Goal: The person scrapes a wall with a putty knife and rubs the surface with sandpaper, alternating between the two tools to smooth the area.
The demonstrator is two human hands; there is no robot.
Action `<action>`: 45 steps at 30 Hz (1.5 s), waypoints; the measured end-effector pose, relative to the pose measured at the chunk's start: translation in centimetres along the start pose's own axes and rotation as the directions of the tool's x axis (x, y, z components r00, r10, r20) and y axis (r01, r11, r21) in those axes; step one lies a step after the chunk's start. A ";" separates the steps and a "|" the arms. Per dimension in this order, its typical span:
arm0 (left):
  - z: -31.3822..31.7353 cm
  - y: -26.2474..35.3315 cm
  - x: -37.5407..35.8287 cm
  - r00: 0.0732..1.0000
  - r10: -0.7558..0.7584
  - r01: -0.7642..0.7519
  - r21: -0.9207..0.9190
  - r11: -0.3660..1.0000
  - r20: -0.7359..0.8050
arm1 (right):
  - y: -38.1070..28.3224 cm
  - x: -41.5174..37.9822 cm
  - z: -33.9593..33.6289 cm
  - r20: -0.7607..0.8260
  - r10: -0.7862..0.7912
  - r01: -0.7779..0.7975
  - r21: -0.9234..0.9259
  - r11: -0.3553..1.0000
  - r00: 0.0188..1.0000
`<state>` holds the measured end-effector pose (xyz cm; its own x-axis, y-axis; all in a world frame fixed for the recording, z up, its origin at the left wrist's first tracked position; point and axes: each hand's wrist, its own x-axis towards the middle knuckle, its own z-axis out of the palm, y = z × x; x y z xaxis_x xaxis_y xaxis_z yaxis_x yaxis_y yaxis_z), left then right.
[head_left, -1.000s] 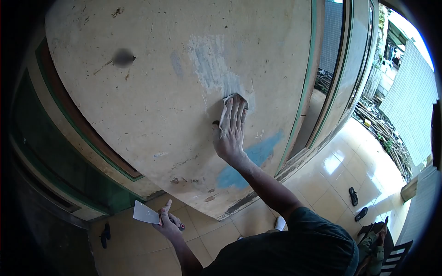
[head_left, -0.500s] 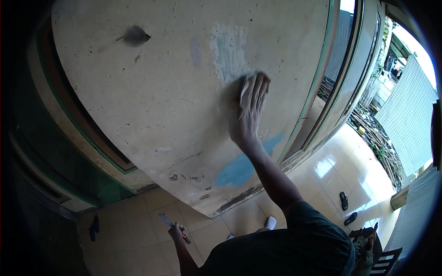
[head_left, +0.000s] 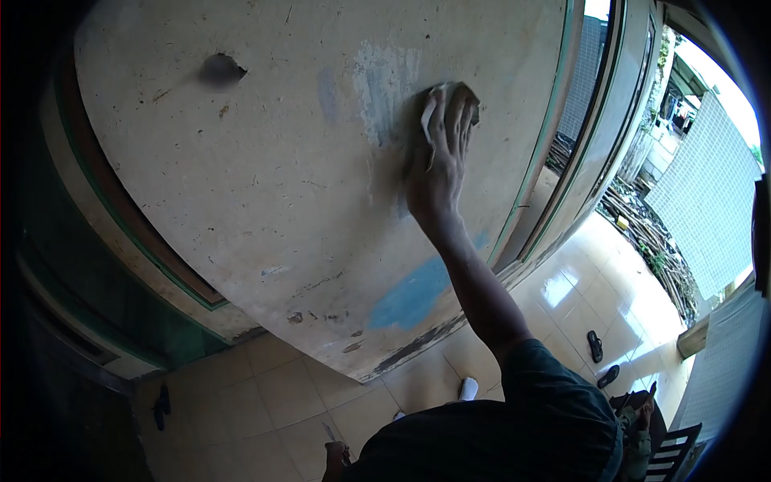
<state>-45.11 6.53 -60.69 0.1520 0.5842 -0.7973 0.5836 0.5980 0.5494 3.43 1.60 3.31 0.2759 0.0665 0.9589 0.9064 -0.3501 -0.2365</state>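
Note:
My right hand (head_left: 440, 173) presses a folded sheet of sandpaper (head_left: 428, 120) flat against the cream wall (head_left: 265, 177), fingers stretched along it. Just left of it is a rough whitish patch (head_left: 377, 92) on the wall, and a blue patch (head_left: 411, 297) lies lower down, beside my forearm. Low at my side, my left hand (head_left: 336, 459) is closed around a putty knife (head_left: 329, 432). Its blade points up, and most of the handle is hidden in my fingers.
The wall has a dark hole (head_left: 222, 71) at upper left and chipped paint near its base. Black sandals (head_left: 594, 346) lie on the tiled floor (head_left: 277, 402). At lower right, another person's sleeve (head_left: 637, 454) shows beside a dark chair (head_left: 673, 451).
My right hand has slid the sandpaper upward along the wall, uncovering more wall below the whitish patch. My left hand with the putty knife has dropped lower and closer to my body.

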 end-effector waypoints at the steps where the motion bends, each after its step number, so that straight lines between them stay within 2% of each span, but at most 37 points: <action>1: 0.0 -0.3 -0.4 1.000 -0.004 0.004 0.008 1.000 0.005 | 0.2 -2.4 0.6 0.017 -0.041 0.041 0.023 0.999 0.999; 2: -0.6 -0.9 -0.3 1.000 0.004 -0.004 0.009 1.000 0.012 | 0.2 -6.2 0.8 0.113 -0.059 0.052 0.063 0.997 0.992; 3: -0.4 -0.3 0.2 1.000 0.012 -0.012 0.007 1.000 0.017 | 0.4 -10.6 0.8 0.315 -0.098 0.100 0.011 0.995 0.944; 4: 0.0 -0.2 0.2 1.000 0.012 -0.012 0.005 1.000 0.024 | 0.6 -13.8 0.9 0.322 -0.069 0.028 0.131 0.991 0.944; 5: 0.6 -0.3 0.1 0.999 0.009 -0.009 0.004 1.000 0.032 | 0.7 -13.2 0.8 0.324 -0.075 0.033 0.133 0.991 0.943; 7: 0.3 -0.3 -0.5 0.999 -0.001 -0.001 0.029 1.000 0.040 | 0.7 -10.7 0.4 0.308 -0.044 0.023 0.072 0.997 0.950; 9: -0.1 0.2 -0.8 0.999 -0.006 0.003 0.063 0.998 0.047 | 0.6 -4.2 -0.3 0.133 -0.041 0.030 0.084 0.996 0.990; 11: -0.4 0.0 -1.5 0.998 -0.023 0.018 0.093 0.996 0.053 | 1.0 -1.7 -0.5 0.115 -0.022 0.013 0.074 0.997 0.993; 13: -0.9 0.2 -2.2 0.998 -0.033 0.026 0.117 0.993 0.055 | 0.9 -5.9 -1.0 0.209 -0.062 0.034 0.133 0.991 0.976; 15: -0.5 1.9 -1.9 0.998 -0.020 0.012 0.124 0.992 0.061 | 2.4 -13.8 -0.4 0.368 -0.063 0.018 0.123 0.992 0.928; 17: -0.9 0.6 -1.7 0.997 -0.018 0.009 0.123 0.992 0.073 | 3.2 -15.3 -0.3 0.385 -0.064 0.028 0.098 0.995 0.921; 18: -1.4 0.6 -1.9 0.997 -0.024 0.014 0.137 0.991 0.074 | 3.0 -14.2 -0.3 0.386 -0.053 0.018 0.094 0.995 0.921; 19: -2.4 0.0 -1.6 0.997 -0.028 0.017 0.152 0.988 0.070 | 2.3 -11.3 -0.4 0.319 -0.053 0.019 0.108 0.994 0.946; 20: -3.8 -0.5 -1.0 0.916 0.247 -0.380 0.489 0.785 0.317 | 1.7 -8.2 -0.5 0.250 -0.052 0.022 0.122 0.992 0.967; 21: -4.8 -0.4 -1.4 0.707 0.345 -0.708 0.613 0.351 0.618 | 0.8 -4.8 -1.1 0.215 -0.057 0.028 0.138 0.990 0.975; 22: -5.1 -0.8 -2.0 0.711 0.330 -0.704 0.623 0.343 0.621 | 0.3 -2.7 -1.4 0.179 -0.060 0.033 0.152 0.988 0.982; 23: -4.2 -0.4 -3.6 0.843 0.298 -0.520 0.537 0.664 0.448 | 0.3 -2.9 -1.4 0.176 -0.048 0.023 0.141 0.990 0.983; 24: -3.2 -0.6 -3.9 0.940 0.191 -0.286 0.343 0.895 0.284 | 0.3 -3.3 -1.4 0.203 -0.076 0.043 0.160 0.986 0.976; 25: -3.5 -0.2 -4.0 0.939 0.190 -0.287 0.352 0.891 0.287 | 0.2 -4.0 -1.6 0.230 -0.100 0.058 0.182 0.982 0.968; 27: -1.6 -1.6 -2.4 0.983 0.086 -0.109 0.147 0.983 0.160 | 1.4 -10.4 -2.3 0.406 -0.088 0.014 0.183 0.983 0.910; 28: -0.9 -2.7 -2.2 0.994 0.020 -0.022 0.025 0.999 0.106 | 2.0 -13.6 -3.2 0.536 -0.028 -0.091 0.195 0.977 0.844; 30: -1.1 -2.4 -1.1 0.991 -0.132 0.135 -0.227 0.964 0.027 | 3.2 -18.9 -5.4 0.638 0.085 -0.238 0.157 0.958 0.766; 31: -0.8 -1.9 -0.7 0.992 -0.126 0.129 -0.223 0.966 0.029 | 3.4 -21.1 -6.5 0.687 0.284 -0.506 0.140 0.851 0.669; 32: -0.5 -0.3 -1.4 0.982 -0.185 0.188 -0.095 0.978 0.035 | 3.7 -23.4 -7.6 0.729 0.447 -0.732 0.108 0.673 0.519; 33: -0.1 0.8 -2.0 0.969 -0.247 0.246 0.034 0.969 0.028 | 4.7 -26.5 -8.1 0.736 0.470 -0.808 0.174 0.563 0.486; 34: 0.9 1.7 -2.5 0.978 -0.208 0.205 0.139 0.969 0.003 | 5.6 -29.1 -8.6 0.748 0.487 -0.865 0.235 0.443 0.452; 35: 1.5 2.9 -2.9 0.978 -0.208 0.205 0.139 0.969 0.003 | 5.8 -30.2 -9.7 0.747 0.487 -0.865 0.234 0.443 0.452; 37: 3.5 8.3 -6.7 0.951 -0.068 -0.015 0.265 0.964 0.301 | 5.8 -31.4 -11.4 0.699 0.684 -0.915 -0.109 0.390 0.208; 38: 4.9 11.5 -9.2 0.921 -0.068 -0.046 0.282 0.958 0.383 | 5.6 -31.1 -12.0 0.702 0.682 -0.915 -0.110 0.388 0.205; 39: 6.5 15.1 -12.1 0.885 -0.069 -0.078 0.293 0.953 0.460 | 5.2 -30.5 -12.7 0.709 0.687 -0.921 -0.146 0.362 0.158; 40: 8.4 19.0 -16.8 0.867 -0.021 -0.102 0.218 0.971 0.498 | 5.0 -30.1 -13.2 0.714 0.691 -0.924 -0.184 0.336 0.109; 41: 10.0 22.8 -21.0 0.846 0.032 -0.124 0.139 0.982 0.532 | 5.0 -29.8 -13.3 0.721 0.685 -0.922 -0.187 0.339 0.106; 43: 11.7 28.0 -24.8 0.705 0.036 -0.083 0.032 0.996 0.708 | 5.0 -29.4 -13.3 0.772 0.635 -0.970 -0.144 0.194 0.013; 44: 12.3 29.6 -26.2 0.709 0.036 -0.073 0.023 0.997 0.704 | 5.8 -30.5 -12.9 0.780 0.626 -0.969 -0.150 0.197 0.006; 45: 12.7 30.9 -27.4 0.576 0.138 -0.043 -0.139 0.989 0.805 | 7.0 -32.4 -12.1 0.824 0.511 -0.903 0.001 0.430 0.244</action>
<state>-21.08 1.98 -25.03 0.8109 -0.0226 -0.5847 0.4596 0.6431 0.6125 -2.97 -14.28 -27.51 0.7942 0.6074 -0.0162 0.1405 -0.2096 -0.9676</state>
